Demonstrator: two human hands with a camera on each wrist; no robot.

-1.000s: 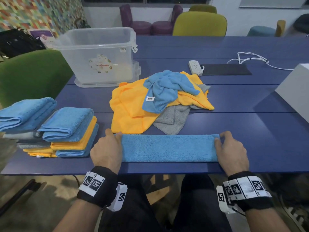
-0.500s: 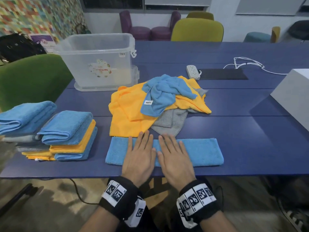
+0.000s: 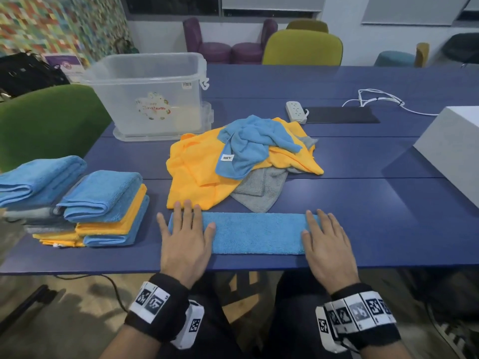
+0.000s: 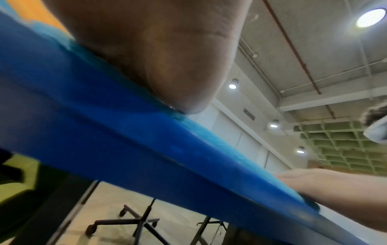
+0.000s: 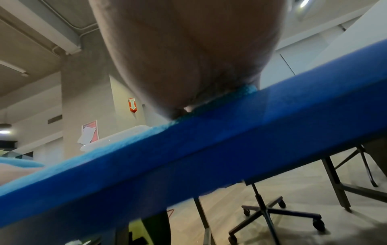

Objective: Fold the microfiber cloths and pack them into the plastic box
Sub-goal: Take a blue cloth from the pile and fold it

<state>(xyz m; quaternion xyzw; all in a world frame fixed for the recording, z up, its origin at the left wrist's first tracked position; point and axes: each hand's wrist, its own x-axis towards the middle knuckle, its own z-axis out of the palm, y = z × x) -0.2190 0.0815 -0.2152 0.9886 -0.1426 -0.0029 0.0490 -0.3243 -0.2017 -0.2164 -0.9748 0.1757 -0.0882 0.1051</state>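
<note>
A blue microfiber cloth, folded into a long narrow strip, lies along the front edge of the blue table. My left hand presses flat on its left end with fingers straight and spread. My right hand lies flat on its right end. Behind the strip sits a loose pile of orange, blue and grey cloths. Folded cloths are stacked at the left. The clear plastic box stands at the back left. In both wrist views only the palm, the table edge and cloth fringe show.
A second stack of folded cloths sits at the far left edge. A white power strip and a dark mat lie at the back. A white box stands at the right. A green chair is left of the table.
Both hands were side by side at the middle of the strip half a second ago. They have slid apart to its two ends, flat on the cloth.
</note>
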